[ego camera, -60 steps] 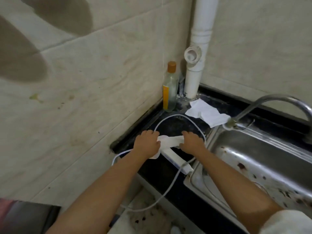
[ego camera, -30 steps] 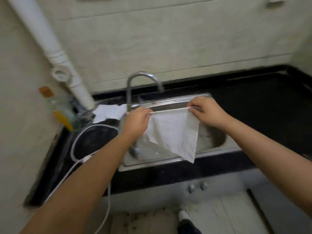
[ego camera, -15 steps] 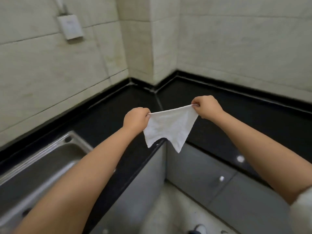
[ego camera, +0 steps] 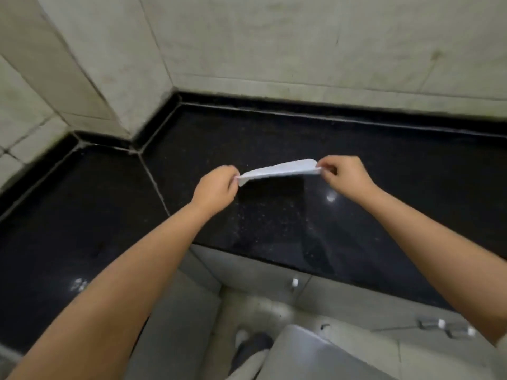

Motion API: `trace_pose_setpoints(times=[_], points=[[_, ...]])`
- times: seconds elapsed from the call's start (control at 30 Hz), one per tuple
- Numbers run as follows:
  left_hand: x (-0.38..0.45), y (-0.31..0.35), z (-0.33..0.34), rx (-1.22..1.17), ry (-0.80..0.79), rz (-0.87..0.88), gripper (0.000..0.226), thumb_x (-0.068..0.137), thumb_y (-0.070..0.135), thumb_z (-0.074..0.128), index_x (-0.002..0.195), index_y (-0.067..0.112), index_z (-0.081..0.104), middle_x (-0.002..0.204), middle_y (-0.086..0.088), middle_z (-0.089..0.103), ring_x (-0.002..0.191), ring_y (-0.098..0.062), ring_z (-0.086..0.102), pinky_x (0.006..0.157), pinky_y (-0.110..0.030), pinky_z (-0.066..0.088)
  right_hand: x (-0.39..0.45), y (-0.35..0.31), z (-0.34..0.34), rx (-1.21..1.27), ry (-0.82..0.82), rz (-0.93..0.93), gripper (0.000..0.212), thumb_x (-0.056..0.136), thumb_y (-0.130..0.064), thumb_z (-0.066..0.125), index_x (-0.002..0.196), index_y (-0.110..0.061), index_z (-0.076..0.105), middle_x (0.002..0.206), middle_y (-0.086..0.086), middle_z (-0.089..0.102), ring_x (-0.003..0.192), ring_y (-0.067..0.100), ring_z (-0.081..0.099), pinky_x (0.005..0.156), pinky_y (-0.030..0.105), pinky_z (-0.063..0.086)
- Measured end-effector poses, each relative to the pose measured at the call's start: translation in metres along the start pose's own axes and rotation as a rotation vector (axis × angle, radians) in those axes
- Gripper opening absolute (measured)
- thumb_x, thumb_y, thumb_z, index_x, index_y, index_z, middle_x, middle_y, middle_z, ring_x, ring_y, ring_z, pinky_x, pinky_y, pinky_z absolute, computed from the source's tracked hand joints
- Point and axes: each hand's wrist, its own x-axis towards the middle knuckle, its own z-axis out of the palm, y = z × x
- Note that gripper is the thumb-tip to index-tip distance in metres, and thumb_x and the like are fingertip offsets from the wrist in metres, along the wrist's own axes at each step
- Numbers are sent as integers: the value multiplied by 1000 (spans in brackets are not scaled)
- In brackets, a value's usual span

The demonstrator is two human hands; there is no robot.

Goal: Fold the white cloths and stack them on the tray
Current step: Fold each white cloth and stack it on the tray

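A white cloth (ego camera: 278, 170) is stretched nearly flat and edge-on between both hands, just above the black countertop (ego camera: 274, 223). My left hand (ego camera: 215, 189) pinches its left corner with the fingers closed. My right hand (ego camera: 343, 175) pinches the right corner. The cloth casts a dark reflection on the counter right under it. No tray is in view.
The black countertop runs into a corner with tiled walls (ego camera: 274, 45) behind and a tiled pillar (ego camera: 90, 64) at the left. Grey cabinet doors with small knobs (ego camera: 295, 282) sit below the counter's front edge. A grey surface (ego camera: 315, 355) shows at the bottom, beside a shoe (ego camera: 251, 345).
I have turned away from the sink to the counter's right section. The cloth, hanging down in a point before, is now swung out nearly flat just above the counter, both hands still gripping its corners.
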Motion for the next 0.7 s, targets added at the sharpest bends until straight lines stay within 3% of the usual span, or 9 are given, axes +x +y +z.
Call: trace_pose_setpoints(times=[0.1,0.2,0.33,0.43,0.57,0.7], points=[[-13,-21,38,31,-326,49,18,92,14,49,98,5,63,100,-13,64,94,-30,59,79,-36,45,-28,32,31,-160,-286,31,22,86,-10,56,105,-7,67,105,15,70,101,31,61,85,31,44],[-20,-36,60,49,-612,114,21,94,16,50,105,7,65,109,-10,66,102,-26,59,86,-33,45,-48,44,54,-217,-605,72,22,85,-11,55,104,-9,67,102,8,69,99,26,60,82,27,41],[-9,-46,69,-7,-806,91,26,94,14,51,115,6,63,116,-6,65,105,-19,59,91,-28,45,-42,45,62,-113,-822,169,16,84,-8,58,96,-6,68,86,-2,59,84,13,53,76,22,39],[11,-56,70,-54,-772,104,25,94,12,51,114,6,64,113,-6,65,100,-16,58,87,-25,43,-23,47,64,-69,-740,228,17,84,-6,58,97,-6,68,95,5,65,90,16,57,79,23,41],[49,-64,74,-91,-519,94,19,93,12,50,98,6,67,99,-9,66,93,-23,61,78,-27,44,9,49,67,-41,-414,318,22,84,0,52,101,-2,68,107,11,67,100,23,59,80,22,39],[80,-59,86,-10,-330,108,21,93,14,48,102,4,65,104,-12,63,95,-27,59,80,-35,45,34,57,80,-28,-216,481,23,87,-1,48,101,-1,67,108,15,67,103,27,59,79,24,40]])
